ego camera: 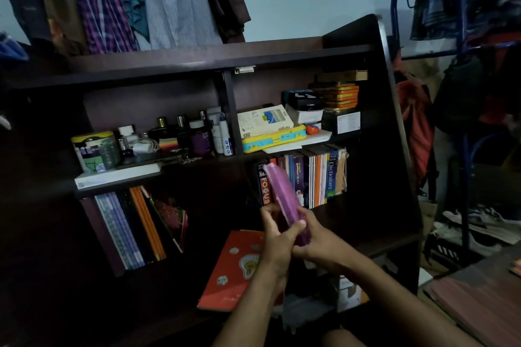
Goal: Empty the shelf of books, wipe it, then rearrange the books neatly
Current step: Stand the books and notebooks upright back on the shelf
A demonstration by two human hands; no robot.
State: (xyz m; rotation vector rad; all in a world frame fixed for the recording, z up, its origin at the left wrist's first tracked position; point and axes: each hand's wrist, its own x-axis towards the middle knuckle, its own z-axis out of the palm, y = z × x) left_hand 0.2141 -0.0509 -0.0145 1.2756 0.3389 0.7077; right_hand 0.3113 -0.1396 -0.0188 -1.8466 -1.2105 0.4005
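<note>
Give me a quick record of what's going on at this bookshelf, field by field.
held item: purple book, tilted, gripped at its lower end
left hand: fingers curled round the purple book
right hand: fingers curled round the same book
right row: upright books including a blue Dictionary
left row: leaning books
lying flat: red book under the forearms
upper shelf: bottles and boxes

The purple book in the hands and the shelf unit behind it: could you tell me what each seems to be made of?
Purple book: probably paper with a smooth card or plastic-coated cover, faintly glossy; blur leaves it open. Both hands grip its lower end.
Shelf unit: likely laminated board in dark wood finish, judging by flat panels and straight, sharp edges.
</note>
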